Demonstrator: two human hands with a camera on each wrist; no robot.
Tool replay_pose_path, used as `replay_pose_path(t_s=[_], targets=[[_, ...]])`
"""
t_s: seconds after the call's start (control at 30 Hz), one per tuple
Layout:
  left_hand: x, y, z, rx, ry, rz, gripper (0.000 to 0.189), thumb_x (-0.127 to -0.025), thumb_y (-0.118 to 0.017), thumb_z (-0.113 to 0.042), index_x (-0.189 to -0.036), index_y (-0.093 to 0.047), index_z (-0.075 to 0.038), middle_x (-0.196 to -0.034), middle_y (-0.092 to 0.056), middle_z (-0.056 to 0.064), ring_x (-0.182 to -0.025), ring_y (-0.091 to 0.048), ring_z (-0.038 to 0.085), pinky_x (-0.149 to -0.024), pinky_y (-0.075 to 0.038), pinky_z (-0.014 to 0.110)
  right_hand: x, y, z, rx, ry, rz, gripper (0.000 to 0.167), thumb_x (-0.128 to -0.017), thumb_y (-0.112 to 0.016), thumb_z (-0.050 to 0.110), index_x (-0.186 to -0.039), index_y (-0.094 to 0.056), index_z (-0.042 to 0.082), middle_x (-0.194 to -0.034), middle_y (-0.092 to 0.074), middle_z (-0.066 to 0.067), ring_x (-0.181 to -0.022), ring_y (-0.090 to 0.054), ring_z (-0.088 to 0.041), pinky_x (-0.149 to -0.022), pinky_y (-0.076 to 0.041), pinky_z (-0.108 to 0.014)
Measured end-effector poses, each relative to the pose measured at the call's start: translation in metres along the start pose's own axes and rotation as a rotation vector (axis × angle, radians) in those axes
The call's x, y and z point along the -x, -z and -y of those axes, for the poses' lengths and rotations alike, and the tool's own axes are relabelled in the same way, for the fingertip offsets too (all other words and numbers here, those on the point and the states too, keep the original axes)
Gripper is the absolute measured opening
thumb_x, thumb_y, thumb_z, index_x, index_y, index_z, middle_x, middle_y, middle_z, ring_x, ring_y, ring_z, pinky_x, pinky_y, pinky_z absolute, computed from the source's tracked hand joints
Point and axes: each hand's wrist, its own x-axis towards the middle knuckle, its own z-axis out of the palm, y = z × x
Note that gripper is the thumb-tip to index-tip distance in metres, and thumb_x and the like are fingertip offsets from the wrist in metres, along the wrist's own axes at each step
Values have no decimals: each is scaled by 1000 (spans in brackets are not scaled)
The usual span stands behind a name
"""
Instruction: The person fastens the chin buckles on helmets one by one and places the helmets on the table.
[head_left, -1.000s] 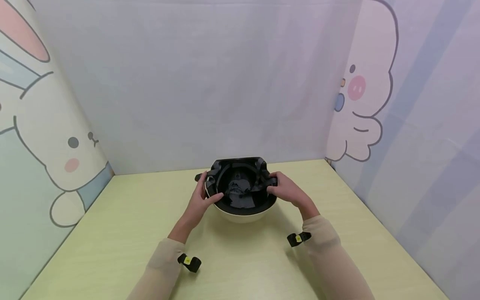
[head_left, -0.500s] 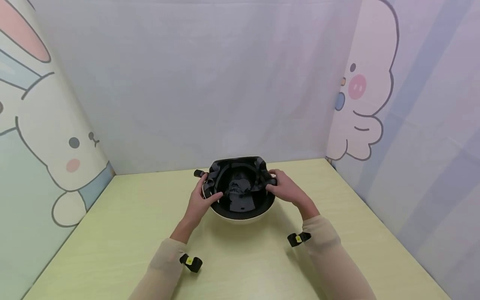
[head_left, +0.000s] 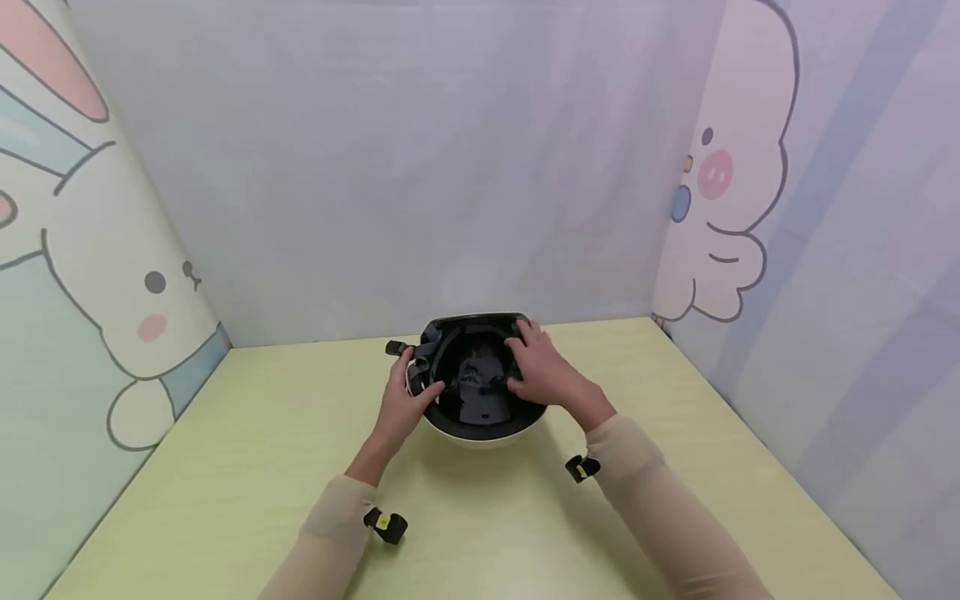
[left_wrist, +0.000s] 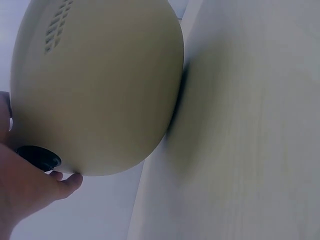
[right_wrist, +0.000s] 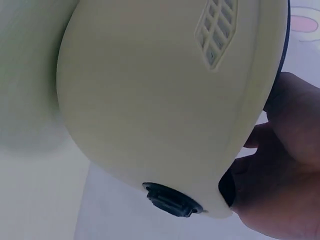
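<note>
A cream safety helmet (left_wrist: 105,85) lies upside down on the table, its black inside (head_left: 480,400) facing up. My left hand (head_left: 399,408) grips its left rim, thumb over the inner edge and fingers outside. A black strap end (head_left: 396,347) sticks out past those fingers. My right hand (head_left: 551,371) reaches over the right rim with fingers spread and bent at the black inner side. Whether it pinches a strap there is hidden. In the right wrist view the right hand (right_wrist: 282,165) is at the rim, above a round black side fitting (right_wrist: 172,200).
The pale yellow table (head_left: 255,467) surrounds the helmet. A plain grey-white curtain (head_left: 390,167) stands close behind it. Cartoon-printed side walls (head_left: 847,275) bound the table left and right. Each sleeve carries a small black wrist camera (head_left: 386,525).
My right hand has moved left and inward from the outer right side to the helmet's inside, taking the right strap from view there. The left hand keeps its grip on the helmet.
</note>
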Motion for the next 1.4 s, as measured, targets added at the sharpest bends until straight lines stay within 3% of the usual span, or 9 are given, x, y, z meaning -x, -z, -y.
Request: replay_pose_path(t_s=[0.17,0.3,0.43,0.67,0.8,1.0,1.23,1.4], targets=[[0,-4,-1,-26,15,-6,85,-91,-73,-18,-157,-23,-2,-162,-18,21,-149,-16,36,-116,-21,57,-16,9,17,147,35,178,64,-97,-66,26,-146,-42,-7,-159,-14,-33,-147,-6,-50,-118,-16,-55],[-1,-4,-3,-39,12,-12,83,-92,-72,-16,-157,-23,0,-160,-19,22,-148,-18,37,-116,-21,57,-33,11,29,151,68,230,64,-97,-67,26,-148,-42,-3,-160,-16,-28,-148,-9,-47,-117,-24,-52],[1,-3,-5,-53,26,-6,83,-92,-72,-15,-157,-22,1,-160,-18,23,-147,-20,39,-116,-21,58,-51,6,34,132,100,272,58,-97,-68,19,-148,-45,2,-158,-29,-22,-147,-23,-39,-113,-33,-47],[2,-2,-4,-77,30,0,81,-93,-71,-14,-157,-22,1,-160,-17,23,-147,-20,39,-116,-22,57,-76,-15,39,154,227,431,48,-97,-64,9,-143,-54,5,-146,-51,-11,-135,-47,-25,-109,-40,-37],[0,-2,-5,-74,16,-5,81,-93,-71,-13,-156,-23,1,-159,-18,24,-147,-21,40,-115,-23,57,-81,-21,39,177,227,438,49,-95,-66,8,-143,-55,9,-142,-56,-8,-129,-53,-22,-106,-42,-35],[2,-4,-4,-65,15,-8,82,-91,-72,-14,-155,-24,3,-157,-20,25,-145,-24,41,-115,-23,59,-74,-28,38,139,190,489,43,-94,-68,7,-137,-60,9,-127,-64,-6,-109,-63,-16,-91,-52,-31],[1,-1,-3,-66,6,-26,81,-91,-72,-13,-155,-25,4,-157,-20,25,-146,-23,40,-116,-22,58,-74,-30,38,174,185,449,40,-95,-68,12,-135,-62,10,-130,-61,-8,-118,-57,-21,-98,-48,-35],[0,0,-3,-70,-3,-35,80,-90,-73,-14,-154,-28,4,-156,-23,26,-145,-24,40,-116,-22,57,-76,-34,38,176,161,461,25,-94,-71,18,-118,-72,15,-118,-64,-2,-108,-59,-18,-91,-51,-32]])
